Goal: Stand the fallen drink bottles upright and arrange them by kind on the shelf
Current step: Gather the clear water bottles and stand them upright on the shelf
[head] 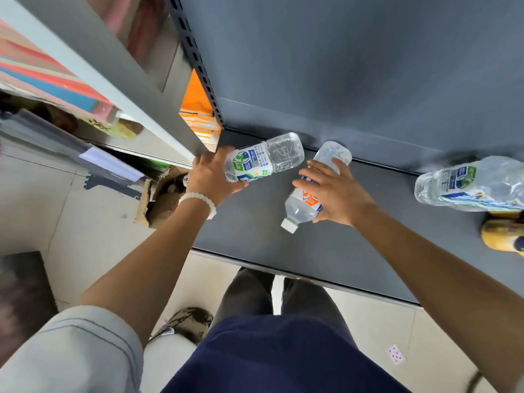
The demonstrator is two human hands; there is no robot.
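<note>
On the dark grey shelf point(255, 222), my left hand point(211, 177) grips the neck end of a clear water bottle with a green and blue label point(265, 158), lying tilted with its base toward the back. My right hand point(333, 191) wraps over a second clear bottle with an orange and blue label point(304, 204); its white cap points toward the front edge. A third clear bottle with a green and blue label point(470, 182) lies on its side at the far right.
A yellow-capped drink point(503, 234) sits at the right edge of the shelf. Orange packets point(198, 114) fill the neighbouring bay at the back left. A torn cardboard box point(161, 194) stands on the tiled floor to the left. The shelf's front edge point(312, 277) runs above my legs.
</note>
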